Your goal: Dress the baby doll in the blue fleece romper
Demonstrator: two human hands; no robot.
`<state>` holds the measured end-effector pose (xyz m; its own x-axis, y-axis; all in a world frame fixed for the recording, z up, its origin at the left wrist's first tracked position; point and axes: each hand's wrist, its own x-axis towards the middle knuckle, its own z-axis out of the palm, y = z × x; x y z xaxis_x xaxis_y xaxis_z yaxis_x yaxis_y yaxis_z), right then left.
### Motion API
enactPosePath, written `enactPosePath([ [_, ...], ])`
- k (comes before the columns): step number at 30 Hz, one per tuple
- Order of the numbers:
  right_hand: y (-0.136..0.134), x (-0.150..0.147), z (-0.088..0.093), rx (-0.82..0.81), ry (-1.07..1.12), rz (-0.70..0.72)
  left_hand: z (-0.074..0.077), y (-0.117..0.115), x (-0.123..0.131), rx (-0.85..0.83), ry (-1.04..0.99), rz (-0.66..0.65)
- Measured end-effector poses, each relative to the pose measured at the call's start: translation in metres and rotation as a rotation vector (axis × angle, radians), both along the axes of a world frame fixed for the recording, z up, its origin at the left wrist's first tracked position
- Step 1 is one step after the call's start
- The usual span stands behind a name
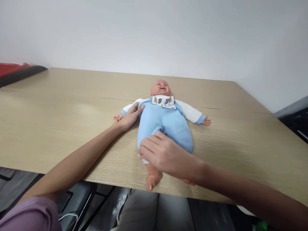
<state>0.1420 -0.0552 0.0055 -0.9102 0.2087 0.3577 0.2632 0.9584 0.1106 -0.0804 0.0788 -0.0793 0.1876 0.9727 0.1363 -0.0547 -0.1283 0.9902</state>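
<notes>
"What did the room look like around the table?"

"A plain pale wall (154, 35) filled the top of the frame. The table (240, 138) was light wood-grained, with a thin seam (108, 98) running across its far half, and a soft glare lay on it left of centre."

"And the doll (166, 117)?"

"It lay on its back at the centre, its head (160, 87) toward the wall, its arms spread and its feet near the table's front edge. It wore a blue outfit (175, 131) with white sleeves."

"Where were the person's hands?"

"The left hand (131, 117) touched the outfit's side, left of centre, with thumb and fingers at the cloth's edge; whether they pinched it could not be told. The right hand (161, 152) was bent over the lower leg of the outfit, below centre, fingers curled; whether it was clamped on the cloth could not be told either."

"What showed around the edges?"

"A red object (13, 68) with a dark border sat at the upper left. At the lower left, a white cable (72, 214) crossed a grey seat (80, 192), beside a purple sleeve (33, 215). Grey trousers (154, 210) showed at bottom centre, above a dark floor (214, 211)."
</notes>
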Motion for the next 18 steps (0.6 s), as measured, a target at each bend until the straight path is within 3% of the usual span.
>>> enactPosePath([
  [3,-0.020,0.005,0.000,-0.033,0.046,0.105,0.000,0.002,0.000,0.027,-0.016,0.055],
  [7,-0.023,0.014,-0.011,-0.075,0.061,0.071,0.004,0.006,-0.001,0.032,-0.050,0.047],
  [13,-0.009,0.020,-0.016,-0.384,0.306,0.079,0.028,0.003,-0.019,-0.032,0.022,-0.228],
  [18,0.029,0.032,-0.005,-0.538,0.521,-0.170,0.047,0.000,-0.042,-0.027,0.282,-0.418],
])
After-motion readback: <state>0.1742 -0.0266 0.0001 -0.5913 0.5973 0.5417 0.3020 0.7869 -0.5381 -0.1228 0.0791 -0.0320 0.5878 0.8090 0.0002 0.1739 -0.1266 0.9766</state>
